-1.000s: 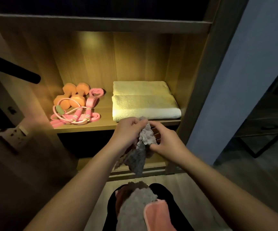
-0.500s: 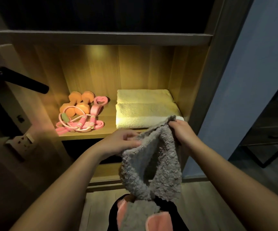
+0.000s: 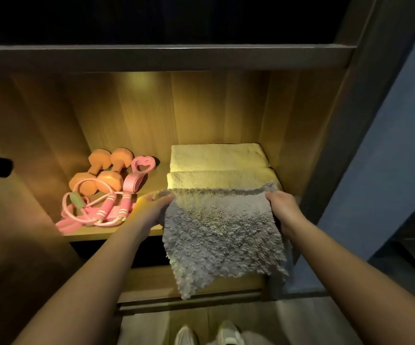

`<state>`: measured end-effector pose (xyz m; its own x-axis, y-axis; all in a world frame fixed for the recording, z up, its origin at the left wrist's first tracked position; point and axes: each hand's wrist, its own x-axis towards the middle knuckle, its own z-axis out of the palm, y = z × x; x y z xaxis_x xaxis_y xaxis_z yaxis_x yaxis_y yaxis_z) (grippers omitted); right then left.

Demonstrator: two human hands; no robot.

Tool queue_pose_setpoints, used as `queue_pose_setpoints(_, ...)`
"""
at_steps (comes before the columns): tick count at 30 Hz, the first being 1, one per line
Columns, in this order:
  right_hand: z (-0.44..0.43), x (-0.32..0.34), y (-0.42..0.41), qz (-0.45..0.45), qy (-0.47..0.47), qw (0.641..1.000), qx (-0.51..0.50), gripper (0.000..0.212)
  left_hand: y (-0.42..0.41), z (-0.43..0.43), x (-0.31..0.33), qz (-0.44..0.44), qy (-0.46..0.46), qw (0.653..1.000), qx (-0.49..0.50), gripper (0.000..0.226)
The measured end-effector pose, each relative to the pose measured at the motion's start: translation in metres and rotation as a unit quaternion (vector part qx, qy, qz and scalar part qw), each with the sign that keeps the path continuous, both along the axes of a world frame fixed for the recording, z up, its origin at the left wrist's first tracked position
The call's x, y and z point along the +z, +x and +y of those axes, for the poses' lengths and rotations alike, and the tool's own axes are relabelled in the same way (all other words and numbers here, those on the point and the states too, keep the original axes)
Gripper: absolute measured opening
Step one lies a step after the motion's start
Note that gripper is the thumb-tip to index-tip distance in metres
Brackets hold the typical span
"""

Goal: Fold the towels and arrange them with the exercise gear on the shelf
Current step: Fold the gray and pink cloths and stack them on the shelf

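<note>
Done: cream towel (image 3: pixel 217 165) folded on shelf (image 3: pixel 157 181), right; gear (image 3: pixel 107 180) left | Now: my L hand (image 3: pixel 155 207), R hand (image 3: pixel 282 207) pinch grey towel (image 3: pixel 221 235) by top corners, unfolded | To do, I judge: fold, shelve.

Home closet, lit wooden shelf (image 3: pixel 112 234) with folded towels (image 3: pixel 220 170), dumbbells (image 3: pixel 102 171), jump rope (image 3: pixel 94 211), blue wall (image 3: pixel 388 158)
</note>
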<state>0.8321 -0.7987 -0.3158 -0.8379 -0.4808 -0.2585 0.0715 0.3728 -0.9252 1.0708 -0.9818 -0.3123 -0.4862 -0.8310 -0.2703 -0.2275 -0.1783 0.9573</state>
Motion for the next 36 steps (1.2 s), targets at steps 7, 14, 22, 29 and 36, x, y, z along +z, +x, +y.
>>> queue_pose_setpoints(7, -0.072, -0.027, -0.058, 0.034, 0.079, 0.996, -0.02, 0.023, -0.065, -0.081, -0.025, -0.092, -0.106, 0.981, 0.133, 0.033)
queue_pose_setpoints(14, -0.113, -0.046, -0.095, 0.264, 0.154, 0.952, 0.011, 0.036, -0.1, -0.104, -0.045, -0.238, -0.282, 0.925, 0.095, 0.033)
queue_pose_setpoints(22, -0.11, -0.052, -0.072, 0.457, 0.229, 0.856, 0.081, 0.045, -0.1, -0.078, -0.048, -0.27, -0.52, 0.808, 0.064, 0.056)
queue_pose_setpoints(29, -0.087, -0.073, -0.034, 0.457, 0.297, 0.79, 0.282, 0.062, -0.092, -0.049, -0.075, -0.374, -0.515, 0.753, -0.169, 0.076)
queue_pose_setpoints(36, -0.009, -0.082, -0.029, 0.422, 0.171, 0.884, 0.104, 0.039, -0.029, -0.026, -0.079, -0.265, -0.436, 0.86, 0.01, 0.058)
